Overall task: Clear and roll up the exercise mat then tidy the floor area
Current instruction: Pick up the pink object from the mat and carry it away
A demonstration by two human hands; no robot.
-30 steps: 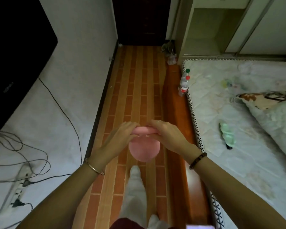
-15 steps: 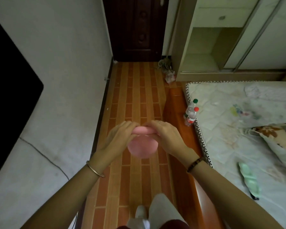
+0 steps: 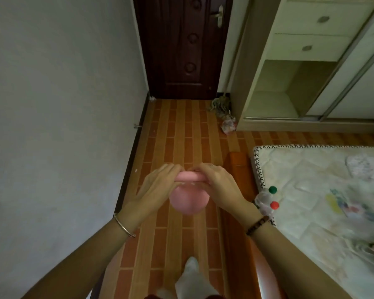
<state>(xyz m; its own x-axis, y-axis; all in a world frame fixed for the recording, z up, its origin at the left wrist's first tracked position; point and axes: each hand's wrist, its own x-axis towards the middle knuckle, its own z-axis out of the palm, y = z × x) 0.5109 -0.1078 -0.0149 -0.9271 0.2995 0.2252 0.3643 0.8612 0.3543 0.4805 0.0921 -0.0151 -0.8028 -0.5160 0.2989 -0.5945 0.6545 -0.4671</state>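
A pink kettlebell [image 3: 189,200] hangs in front of me above the brick-pattern floor [image 3: 177,134]. My left hand [image 3: 156,188] grips the left end of its handle and my right hand [image 3: 220,184] grips the right end, fingers curled over the bar. The round pink body shows below and between the two hands. No exercise mat is in view.
A dark wooden door [image 3: 181,46] closes the corridor ahead, with a white wall [image 3: 63,104] on the left. A wardrobe [image 3: 294,67] stands at right, with a bundle of litter [image 3: 224,113] at its foot. The mattress [image 3: 322,190] lies right, two bottles [image 3: 268,199] at its edge.
I have walked forward along the corridor with the kettlebell held in both hands; the door and wardrobe came closer, and the black screen and cables on the left left the view.
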